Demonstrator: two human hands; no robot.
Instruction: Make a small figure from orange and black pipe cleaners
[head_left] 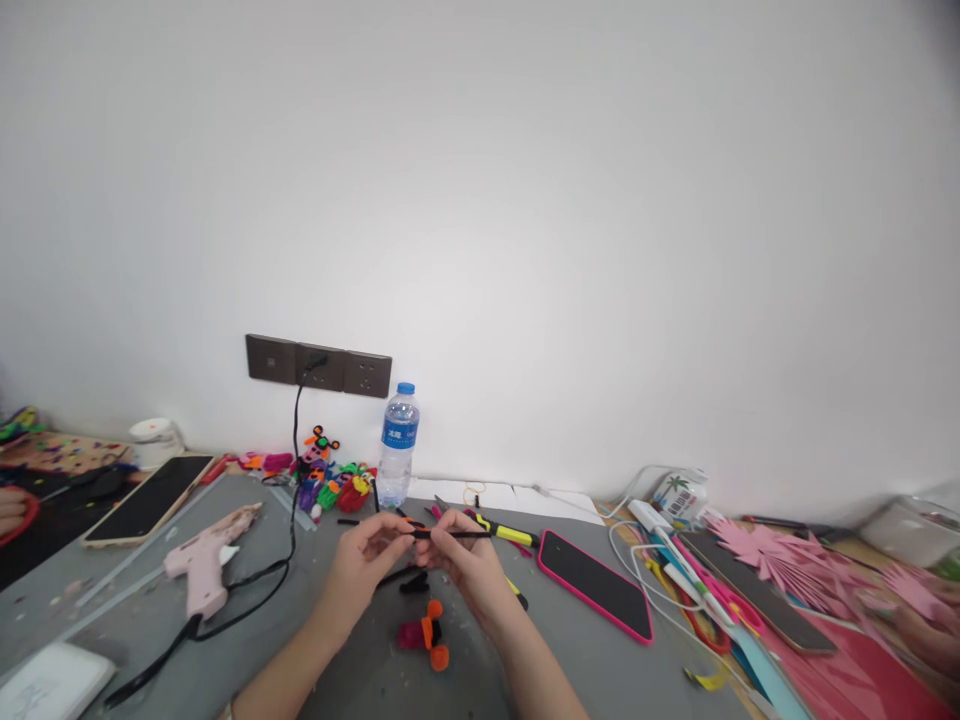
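Both hands meet over the grey mat at the middle of the view. My left hand (373, 556) pinches one part of a thin black pipe cleaner (469, 535), which has a bit of orange by the fingertips. The fingers of my right hand (466, 560) are closed on the same strip, and its free end sticks out to the right. Below the hands lies a small orange and magenta fuzzy piece (420, 634). A short black fuzzy piece (414, 583) rests just above it.
A pink glue gun (206, 562) with a black cord lies left. Behind the hands stand a water bottle (398, 445) and colourful fuzzy figures (330, 480). At right are a pink-edged phone (596, 585), scissors, cables and pink paper (780, 565). Other people's hands show at both edges.
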